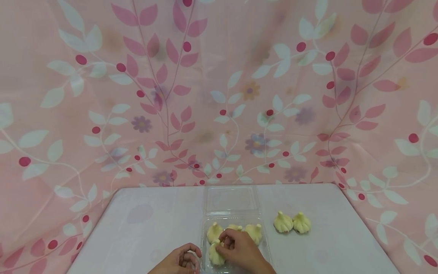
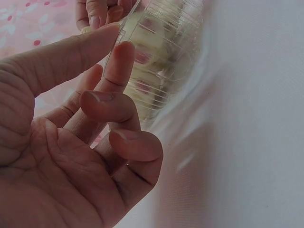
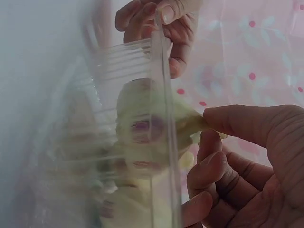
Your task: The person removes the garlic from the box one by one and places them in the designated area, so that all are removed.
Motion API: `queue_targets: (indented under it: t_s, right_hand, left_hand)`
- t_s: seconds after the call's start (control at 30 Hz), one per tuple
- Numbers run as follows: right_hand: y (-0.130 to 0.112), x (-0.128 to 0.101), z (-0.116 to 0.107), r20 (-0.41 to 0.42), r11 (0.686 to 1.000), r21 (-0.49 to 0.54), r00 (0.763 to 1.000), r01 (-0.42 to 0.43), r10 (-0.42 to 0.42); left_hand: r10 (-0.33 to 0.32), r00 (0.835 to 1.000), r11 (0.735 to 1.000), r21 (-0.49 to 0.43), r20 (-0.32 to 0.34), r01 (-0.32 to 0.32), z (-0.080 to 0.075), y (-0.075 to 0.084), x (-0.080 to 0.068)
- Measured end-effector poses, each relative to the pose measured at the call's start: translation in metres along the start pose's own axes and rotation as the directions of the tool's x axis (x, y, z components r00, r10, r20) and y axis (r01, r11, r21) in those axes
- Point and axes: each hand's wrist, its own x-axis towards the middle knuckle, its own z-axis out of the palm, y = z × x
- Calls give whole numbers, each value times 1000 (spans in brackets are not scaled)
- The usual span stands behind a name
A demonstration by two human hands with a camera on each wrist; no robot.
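Observation:
A clear plastic clamshell box stands at the table's front with several pale garlic bulbs inside. My right hand reaches over it and pinches one garlic bulb at the front left by its stem, between thumb and forefinger. In the right wrist view that bulb sits low, behind the see-through wall, with its stem above the rim. At the box's left edge, my left hand pinches the rim between thumb and forefinger. The left wrist view shows this hand with its other fingers curled loosely.
Two more garlic bulbs sit side by side on the white table, right of the box. The open lid lies back toward the table's far edge. A pink leaf-patterned curtain hangs behind and along the sides.

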Motion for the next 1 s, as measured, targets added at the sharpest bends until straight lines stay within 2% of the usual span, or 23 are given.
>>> queue_targets:
  t_s: [0.17, 0.4, 0.53, 0.77, 1.0]
  right_hand:
    - [-1, -1, -9, -8, 1000, 8, 1000, 1, -1]
    - [-6, -2, -25, -3, 998, -13, 998, -58, 58]
    - [-8, -3, -34, -12, 998, -26, 998, -55, 55]
    - [-5, -6, -50, -36, 998, -41, 998, -43, 42]
    - [-7, -8, -67, -59, 993, -41, 992, -114, 112]
  left_hand:
    - [-17, 1000, 1000, -12, -6, 17, 0, 0, 1]
    - [-34, 999, 999, 12, -40, 34, 2, 3, 1]
    - [-40, 998, 999, 22, -53, 42, 3, 4, 0]
    - [-38, 998, 999, 16, -43, 38, 4, 4, 0]
    - [-29, 999, 1000, 6, -28, 29, 3, 3, 0]
